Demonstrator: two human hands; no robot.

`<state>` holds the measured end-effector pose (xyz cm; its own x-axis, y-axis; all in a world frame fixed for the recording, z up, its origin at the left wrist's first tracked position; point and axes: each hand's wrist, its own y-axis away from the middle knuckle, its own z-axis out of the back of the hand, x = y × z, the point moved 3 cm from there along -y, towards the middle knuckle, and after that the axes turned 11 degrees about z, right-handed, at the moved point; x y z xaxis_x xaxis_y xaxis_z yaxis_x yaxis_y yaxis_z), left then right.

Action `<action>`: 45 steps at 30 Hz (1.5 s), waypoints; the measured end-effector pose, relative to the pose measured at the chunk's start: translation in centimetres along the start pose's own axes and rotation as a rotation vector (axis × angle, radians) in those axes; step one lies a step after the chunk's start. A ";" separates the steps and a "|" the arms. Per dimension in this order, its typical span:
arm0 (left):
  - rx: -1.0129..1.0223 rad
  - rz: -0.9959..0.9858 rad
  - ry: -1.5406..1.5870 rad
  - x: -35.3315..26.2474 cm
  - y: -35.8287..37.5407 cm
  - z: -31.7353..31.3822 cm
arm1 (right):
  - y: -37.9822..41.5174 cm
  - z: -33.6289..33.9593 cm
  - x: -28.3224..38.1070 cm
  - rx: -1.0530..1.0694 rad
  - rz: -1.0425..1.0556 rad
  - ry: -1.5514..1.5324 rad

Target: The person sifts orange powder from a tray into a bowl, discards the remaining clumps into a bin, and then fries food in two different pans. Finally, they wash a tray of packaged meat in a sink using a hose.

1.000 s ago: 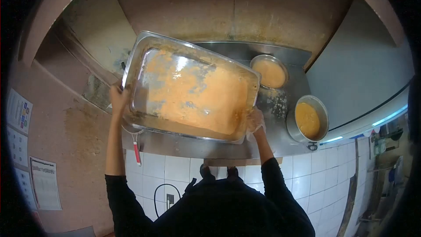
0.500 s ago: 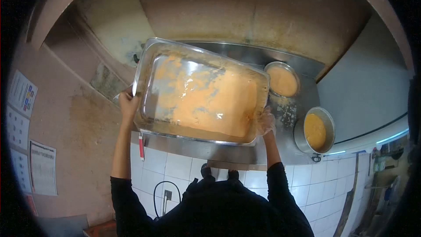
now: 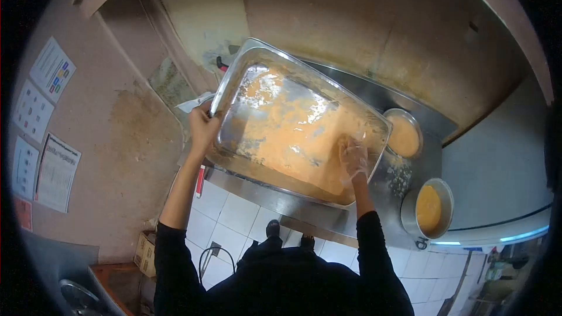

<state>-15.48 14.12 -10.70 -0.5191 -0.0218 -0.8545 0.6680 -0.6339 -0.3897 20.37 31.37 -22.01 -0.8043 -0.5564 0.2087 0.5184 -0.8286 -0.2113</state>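
A large rectangular metal pan point(image 3: 281, 193) lies slanted on the steel counter. Thin orange batter point(image 3: 298, 146) coats its bottom, with bare metal showing in patches and the thickest layer at the right end. My left hand point(image 3: 203, 126) is bare and closed around the pan's left rim. Inside the pan at the right, my right hand point(image 3: 353, 159) wears a clear plastic glove. Its fingers reach down into the batter, apart from the rim, and hold nothing that I can see. The fingertips are partly hidden by batter.
Right of the pan stand a round bowl of orange batter point(image 3: 404, 136) and a deep pot point(image 3: 444, 193) with yellow-orange contents. White bits point(image 3: 399, 178) are scattered on the steel counter point(image 3: 383, 213). A red handle point(image 3: 200, 181) shows at the front edge. Papers point(image 3: 57, 172) hang on the left wall.
My right hand has let go of the pan's right rim and moved into the batter. My left hand stays on the rim. The view has turned, so the pan appears more slanted.
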 end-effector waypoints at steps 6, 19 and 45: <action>0.026 -0.028 -0.105 -1.0 -2.1 -0.3 | -11.6 4.0 11.2 -0.629 0.668 -0.595; -0.146 -0.165 -0.261 -2.4 -4.1 -2.1 | -2.9 -5.5 14.3 0.260 0.861 -1.024; 0.015 -0.186 -0.188 -9.2 -0.4 -0.7 | 1.8 -1.4 6.6 -0.316 0.230 -0.168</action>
<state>-10.58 15.13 -2.94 -0.7228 -0.0460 -0.6895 0.5446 -0.6521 -0.5274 15.56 26.30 -22.32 -0.6059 -0.7485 0.2696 0.5431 -0.6368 -0.5473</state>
